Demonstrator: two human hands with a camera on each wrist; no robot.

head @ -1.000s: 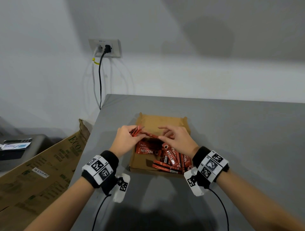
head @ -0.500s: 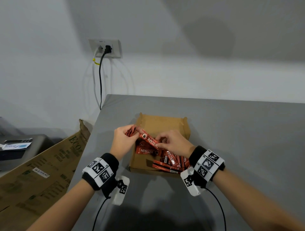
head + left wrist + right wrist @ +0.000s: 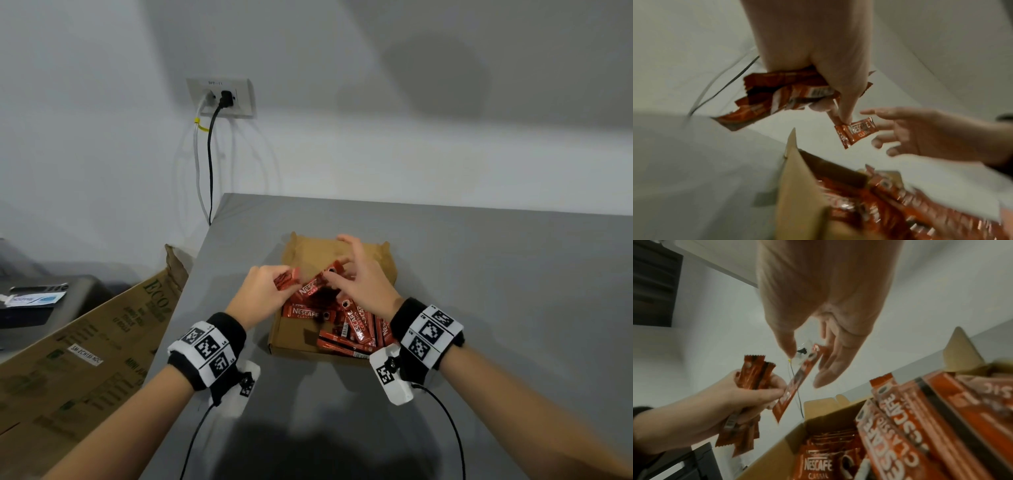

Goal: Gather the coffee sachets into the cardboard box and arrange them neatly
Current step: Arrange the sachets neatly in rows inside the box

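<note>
A shallow cardboard box [image 3: 291, 339] lies on the grey table [image 3: 496, 308], with several red Nescafe sachets [image 3: 356, 329] heaped loosely in its near right part. Above the box's left edge my left hand [image 3: 274, 284] grips a bundle of sachets [image 3: 781, 94]. Its thumb and forefinger also pinch the end of one more sachet [image 3: 856, 132]. My right hand [image 3: 342, 270] hovers over the box with its fingers [image 3: 830, 369] straight and spread. The single sachet's far end [image 3: 816, 348] lies loosely between its thumb and fingers.
A large flattened carton [image 3: 85, 342] leans beside the table's left edge. On the wall behind, a socket [image 3: 221, 97] has two cables hanging down past the table's far left corner. A dark surface with a card [image 3: 34, 301] lies at the far left.
My right hand lifted a sachet from the box and brought it to my left hand. The left fingers now pinch it, and the right fingers have spread open and moved further from me.
</note>
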